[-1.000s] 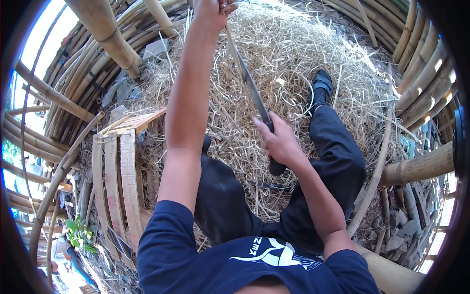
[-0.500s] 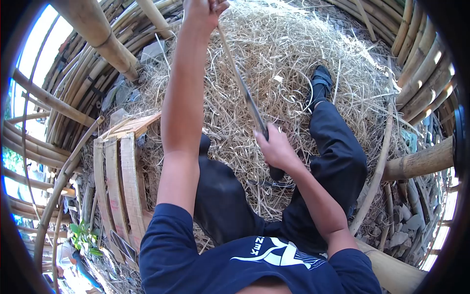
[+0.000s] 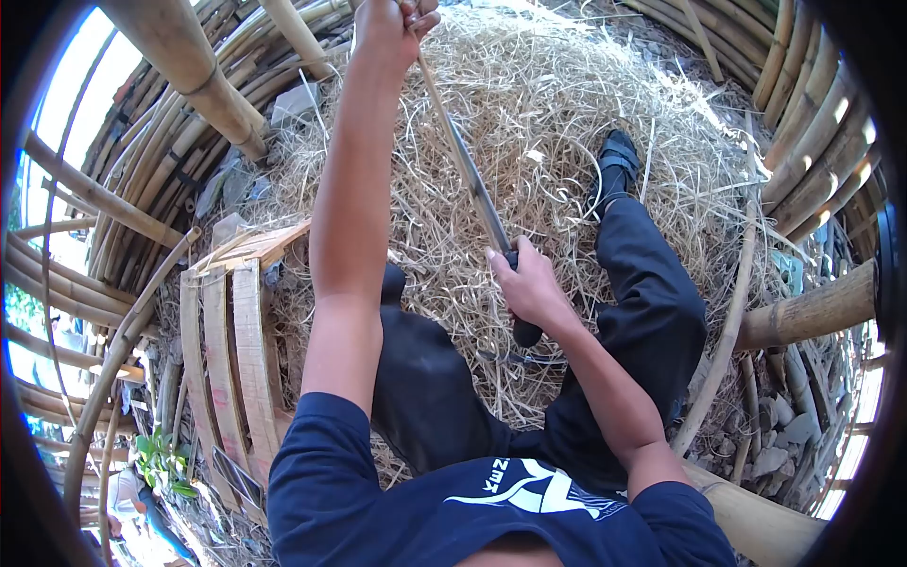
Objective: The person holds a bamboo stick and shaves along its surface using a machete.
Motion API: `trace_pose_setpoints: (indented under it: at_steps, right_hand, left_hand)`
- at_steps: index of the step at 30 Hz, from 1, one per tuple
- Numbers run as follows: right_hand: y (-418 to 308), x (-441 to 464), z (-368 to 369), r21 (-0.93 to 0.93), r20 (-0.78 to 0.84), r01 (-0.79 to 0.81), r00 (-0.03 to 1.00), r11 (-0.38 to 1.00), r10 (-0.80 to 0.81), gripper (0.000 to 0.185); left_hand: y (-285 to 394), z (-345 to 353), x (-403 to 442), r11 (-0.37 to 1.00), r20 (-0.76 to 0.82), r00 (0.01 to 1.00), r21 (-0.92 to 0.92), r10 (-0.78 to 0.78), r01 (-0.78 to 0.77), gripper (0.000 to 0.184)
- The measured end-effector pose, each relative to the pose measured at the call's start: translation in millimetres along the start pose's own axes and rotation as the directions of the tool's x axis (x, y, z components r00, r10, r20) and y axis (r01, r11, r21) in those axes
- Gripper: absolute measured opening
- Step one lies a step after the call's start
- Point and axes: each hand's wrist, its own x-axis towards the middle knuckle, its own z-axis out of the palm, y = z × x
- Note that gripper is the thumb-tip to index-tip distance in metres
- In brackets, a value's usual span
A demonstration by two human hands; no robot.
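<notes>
At the top edge, my left hand [image 3: 395, 26] is closed round the far end of a thin pale strip [image 3: 433, 90], which slants down toward the middle. My right hand [image 3: 534, 285] grips the dark handle of a long knife [image 3: 487, 208], its blade pointing up and to the left. Strip and blade lie along each other, and where one ends is hard to tell. Beneath both is a thick layer of pale shavings [image 3: 529, 123], with my legs spread on it.
A slatted wooden crate [image 3: 250, 345] stands at the left. Bamboo poles [image 3: 812, 307] surround the place on both sides. Rubble [image 3: 770, 439] lies at the lower right. Another person [image 3: 128, 496] is at the far lower left, beyond the poles.
My left hand has shifted slightly left and the strip with it. The blade has tilted a little, and my right hand has moved slightly down. Both hands keep their hold.
</notes>
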Motion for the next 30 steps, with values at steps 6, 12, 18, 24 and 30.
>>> trace_pose_setpoints:
  at_steps: [6, 12, 18, 24, 30]
  right_hand:
    - [-31.5, -4.4, -8.0, 0.232, -0.177, 0.240, 0.963, 0.943, -0.202, 0.041]
    - [-2.7, 17.0, 12.0, 0.031, -0.104, 0.037, 0.994, 0.999, -0.034, 0.043]
    - [-39.9, 1.8, -8.9, 0.249, -0.153, 0.206, 0.973, 0.946, -0.172, 0.038]
    - [-14.5, 24.8, 14.7, 0.168, -0.155, 0.119, 0.984, 0.978, -0.094, 0.038]
    - [-26.9, 16.8, 5.1, 0.224, -0.152, 0.136, 0.983, 0.965, -0.103, 0.039]
  left_hand:
    - [-3.4, 19.5, -4.6, 1.000, -0.072, 0.997, -0.027, -0.010, 0.008, 0.020]
    - [-4.1, 1.5, -2.8, 1.000, -0.016, 1.000, -0.029, 0.001, -0.001, 0.025]
    - [-4.5, 16.3, -2.8, 0.999, 0.074, 0.997, -0.047, -0.009, 0.013, 0.028]
    - [-4.0, 17.3, -9.2, 1.000, -0.130, 0.991, 0.023, -0.006, 0.009, 0.019]
    - [-4.4, 6.0, -2.0, 0.997, 0.054, 0.998, -0.070, -0.021, 0.025, 0.018]
